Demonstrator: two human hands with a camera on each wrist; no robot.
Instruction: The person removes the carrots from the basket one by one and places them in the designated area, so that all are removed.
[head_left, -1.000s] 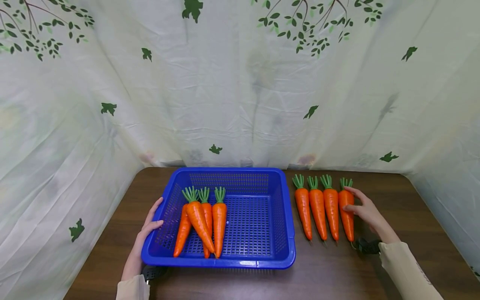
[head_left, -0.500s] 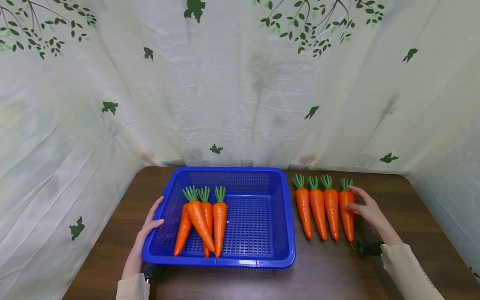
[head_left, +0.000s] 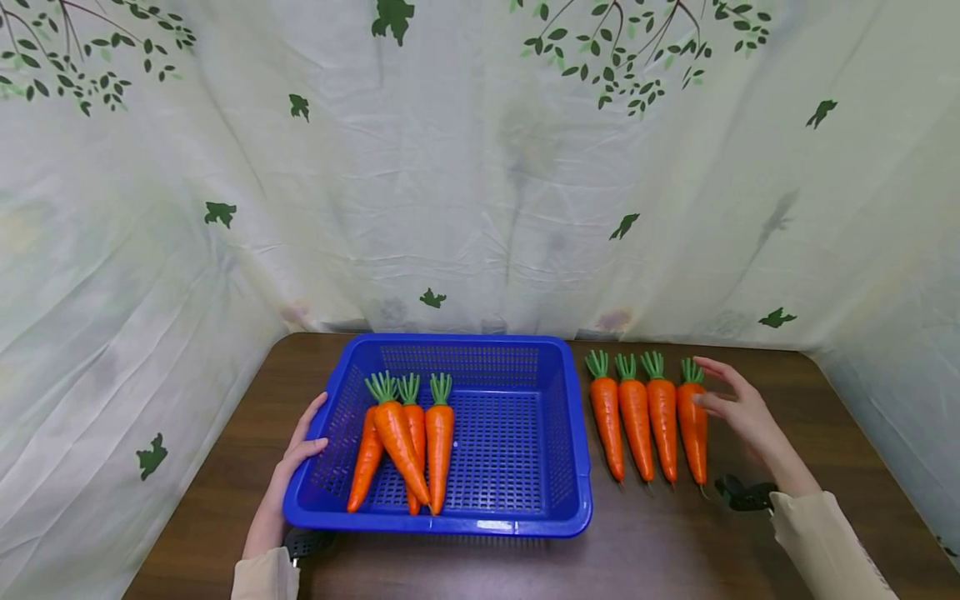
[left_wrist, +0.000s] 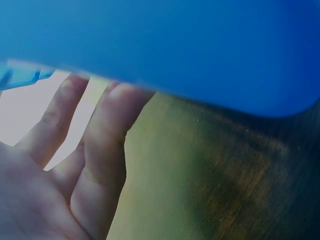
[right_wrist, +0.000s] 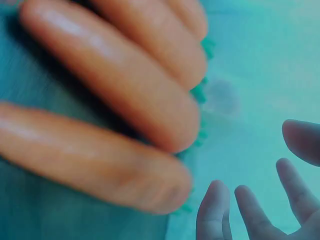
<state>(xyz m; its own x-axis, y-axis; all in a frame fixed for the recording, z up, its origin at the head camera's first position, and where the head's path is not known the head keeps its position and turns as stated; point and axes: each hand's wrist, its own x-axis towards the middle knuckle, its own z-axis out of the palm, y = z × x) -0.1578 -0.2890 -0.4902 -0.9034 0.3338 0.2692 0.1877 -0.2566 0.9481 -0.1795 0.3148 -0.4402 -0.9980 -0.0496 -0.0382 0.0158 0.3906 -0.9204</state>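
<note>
My left hand (head_left: 287, 473) is at the left side of a blue plastic basket (head_left: 480, 339), its fingers reaching to the rim. In the left wrist view, extended fingers (left_wrist: 102, 145) meet the basket's underside edge (left_wrist: 165, 55). Several orange carrots with green stubs, one of them a carrot (head_left: 439, 450) lying apart on the right, are in the basket's left half. Right of the basket, several more carrots lie in a row. Over the top of the rightmost carrot (head_left: 692, 433) hovers my right hand (head_left: 746, 417), fingers spread and holding nothing; the right wrist view shows them apart from the carrots (right_wrist: 110, 75).
A brown wooden table (head_left: 637, 550) carries everything. Close behind it hangs a pale curtain (head_left: 480, 208) with leaf prints, which also encloses the left and right sides. A dark wrist device (head_left: 746, 493) sits beneath the right wrist, and another (head_left: 306, 543) beneath the left.
My right hand has lifted off the rightmost carrot and shifted slightly up and to the right, its fingers opening. The left hand, basket and carrots have stayed in place.
</note>
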